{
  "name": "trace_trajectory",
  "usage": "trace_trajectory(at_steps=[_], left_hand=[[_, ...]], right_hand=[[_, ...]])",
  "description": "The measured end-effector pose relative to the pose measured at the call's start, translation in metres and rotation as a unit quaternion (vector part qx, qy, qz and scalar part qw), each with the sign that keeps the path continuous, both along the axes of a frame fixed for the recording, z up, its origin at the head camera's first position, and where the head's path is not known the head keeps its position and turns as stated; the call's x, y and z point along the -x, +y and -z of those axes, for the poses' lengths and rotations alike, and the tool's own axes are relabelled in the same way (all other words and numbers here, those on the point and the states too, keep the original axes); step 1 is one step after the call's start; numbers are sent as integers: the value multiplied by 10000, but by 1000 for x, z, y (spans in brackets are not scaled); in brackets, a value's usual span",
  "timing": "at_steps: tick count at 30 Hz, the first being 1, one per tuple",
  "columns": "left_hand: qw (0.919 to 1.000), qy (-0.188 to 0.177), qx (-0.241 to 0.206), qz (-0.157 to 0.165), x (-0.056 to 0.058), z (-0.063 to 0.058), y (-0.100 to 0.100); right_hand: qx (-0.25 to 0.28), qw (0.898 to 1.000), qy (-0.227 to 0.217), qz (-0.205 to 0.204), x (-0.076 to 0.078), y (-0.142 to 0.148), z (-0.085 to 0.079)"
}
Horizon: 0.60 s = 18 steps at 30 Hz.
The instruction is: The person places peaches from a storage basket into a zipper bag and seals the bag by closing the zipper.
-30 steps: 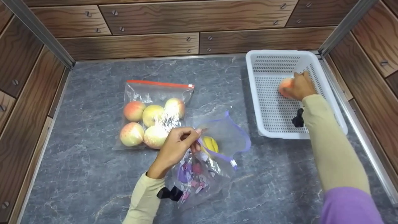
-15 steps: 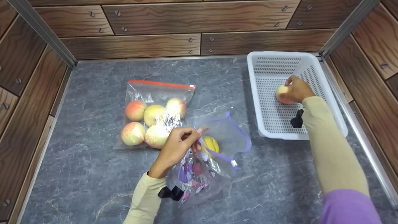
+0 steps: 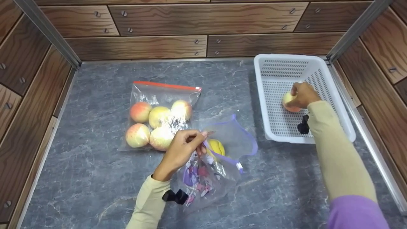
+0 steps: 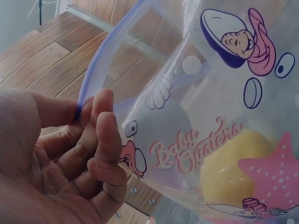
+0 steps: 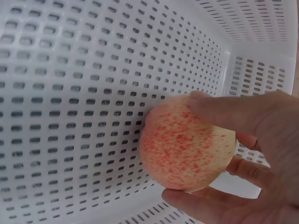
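Note:
My right hand (image 3: 304, 94) grips a peach (image 5: 184, 144), yellow with red speckles, inside the white perforated basket (image 3: 261, 95). No other fruit shows in the basket. With thumb and fingertips my left hand (image 3: 182, 149) pinches the purple-edged rim of a clear zip bag (image 3: 229, 178) printed with cartoon oysters and a pink starfish. The bag's mouth gapes, and its white slider (image 3: 239, 166) sits at the right end. A yellow fruit (image 4: 233, 163) lies in the bag, its kind unclear through the plastic.
Left of the printed bag, a clear zip bag with a red seal (image 3: 165, 85) lies flat with several peaches (image 3: 137, 135) in it. Wood-patterned walls (image 3: 159, 19) enclose the grey marbled table (image 3: 95, 178) at the back and both sides.
My right hand has moved slightly toward me within the basket, turning the peach so that more of its yellow side shows. My left hand keeps its hold on the printed bag.

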<state>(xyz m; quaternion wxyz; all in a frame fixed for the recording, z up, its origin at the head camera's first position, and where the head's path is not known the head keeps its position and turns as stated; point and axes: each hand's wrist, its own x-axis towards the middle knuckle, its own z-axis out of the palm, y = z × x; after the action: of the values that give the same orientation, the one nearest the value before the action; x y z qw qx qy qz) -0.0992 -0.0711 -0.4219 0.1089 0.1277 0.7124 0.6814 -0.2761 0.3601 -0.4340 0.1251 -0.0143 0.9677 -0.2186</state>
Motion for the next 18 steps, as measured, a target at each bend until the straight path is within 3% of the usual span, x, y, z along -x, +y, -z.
trace_trajectory(at_steps=[11, 18], left_hand=[[9999, -117, -3, -81, -2, 2, 3], [9997, -199, -78, -138, 0, 3, 5]], right_hand=[[-127, 9996, 30, -251, -13, 0, -2], [416, 9985, 359, -47, -22, -5, -23]])
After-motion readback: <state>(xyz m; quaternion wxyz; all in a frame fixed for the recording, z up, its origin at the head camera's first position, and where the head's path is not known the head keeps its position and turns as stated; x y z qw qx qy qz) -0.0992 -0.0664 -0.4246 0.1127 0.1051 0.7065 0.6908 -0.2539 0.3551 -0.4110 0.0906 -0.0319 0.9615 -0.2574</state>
